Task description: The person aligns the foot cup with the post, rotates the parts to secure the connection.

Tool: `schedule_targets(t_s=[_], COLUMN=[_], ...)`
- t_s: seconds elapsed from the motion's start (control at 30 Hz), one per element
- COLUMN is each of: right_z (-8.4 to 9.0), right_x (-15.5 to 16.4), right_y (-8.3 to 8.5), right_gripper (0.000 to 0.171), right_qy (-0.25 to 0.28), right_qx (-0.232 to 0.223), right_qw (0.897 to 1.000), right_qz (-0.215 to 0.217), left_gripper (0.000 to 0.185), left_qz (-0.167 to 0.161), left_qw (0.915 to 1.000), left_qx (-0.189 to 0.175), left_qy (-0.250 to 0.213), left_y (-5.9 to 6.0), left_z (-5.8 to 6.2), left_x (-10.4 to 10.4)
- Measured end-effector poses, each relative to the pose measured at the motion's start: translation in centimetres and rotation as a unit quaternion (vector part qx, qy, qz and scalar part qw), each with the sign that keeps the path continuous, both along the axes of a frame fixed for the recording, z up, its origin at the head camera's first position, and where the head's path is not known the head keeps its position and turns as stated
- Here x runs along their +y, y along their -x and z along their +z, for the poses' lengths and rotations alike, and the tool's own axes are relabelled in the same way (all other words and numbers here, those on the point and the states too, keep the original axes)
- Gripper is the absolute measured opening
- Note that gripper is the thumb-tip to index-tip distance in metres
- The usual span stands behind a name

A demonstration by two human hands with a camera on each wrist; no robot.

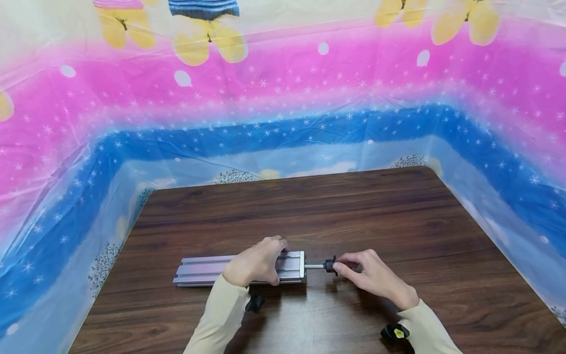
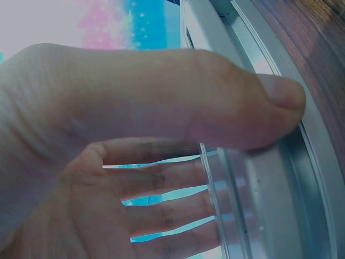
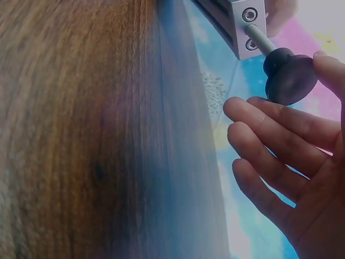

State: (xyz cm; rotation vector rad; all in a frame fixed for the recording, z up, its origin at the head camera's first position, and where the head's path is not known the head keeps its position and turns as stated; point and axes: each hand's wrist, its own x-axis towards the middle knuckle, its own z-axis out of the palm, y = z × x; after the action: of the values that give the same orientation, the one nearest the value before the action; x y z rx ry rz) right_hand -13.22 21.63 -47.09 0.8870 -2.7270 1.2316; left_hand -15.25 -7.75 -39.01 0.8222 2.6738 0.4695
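A silver aluminium profile (image 1: 203, 270) with grooves along its length lies across the table. My left hand (image 1: 258, 261) grips it from above near its right end, thumb on the near side and fingers over the far side. In the left wrist view the thumb (image 2: 215, 97) crosses the grooved metal. A light end plate (image 3: 249, 13) with screws caps the profile. From this plate sticks out the threaded stem of a black levelling foot (image 3: 291, 80). My right hand (image 1: 376, 276) pinches the foot's round black base between thumb and fingertips; its other fingers are spread loosely below.
The brown wood-grain table (image 1: 283, 211) has its far edge against a pink and blue printed cloth (image 1: 283, 98), which also hangs along both sides. Black wrist devices sit at the left cuff (image 1: 254, 304) and the right cuff (image 1: 393, 333).
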Motion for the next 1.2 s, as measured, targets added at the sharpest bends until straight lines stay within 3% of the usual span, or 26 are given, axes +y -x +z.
schedule_targets(t_s=[0.5,0.63,0.73,0.83,1.2], right_z=[-0.64,-0.44,-0.33,-0.25,-0.04], right_x=[0.19,0.38,0.43,0.33,0.05], right_y=[0.37,0.11,-0.17,-0.32,-0.40], right_gripper=[0.033,0.020,0.043,0.054,0.047], right_qy=[-0.001,0.013,0.038,0.052,0.044], right_qx=[-0.015,0.006,0.035,0.061,0.068], right_qw=[1.000,1.000,0.998,0.996,0.997], right_qz=[0.011,0.009,0.019,0.028,0.021], left_gripper=[0.059,0.060,0.060,0.060,0.058], left_qz=[0.010,0.011,0.012,0.012,0.008], left_qw=[0.9998,0.9998,0.9997,0.9998,0.9999], left_qx=[-0.007,-0.009,-0.009,-0.008,-0.007], left_qy=[0.014,0.016,0.017,0.013,0.008], left_y=[0.00,0.01,0.02,0.06,0.07], left_z=[-0.12,-0.03,0.08,0.16,-0.01], left_x=[0.13,0.14,0.12,0.11,0.16])
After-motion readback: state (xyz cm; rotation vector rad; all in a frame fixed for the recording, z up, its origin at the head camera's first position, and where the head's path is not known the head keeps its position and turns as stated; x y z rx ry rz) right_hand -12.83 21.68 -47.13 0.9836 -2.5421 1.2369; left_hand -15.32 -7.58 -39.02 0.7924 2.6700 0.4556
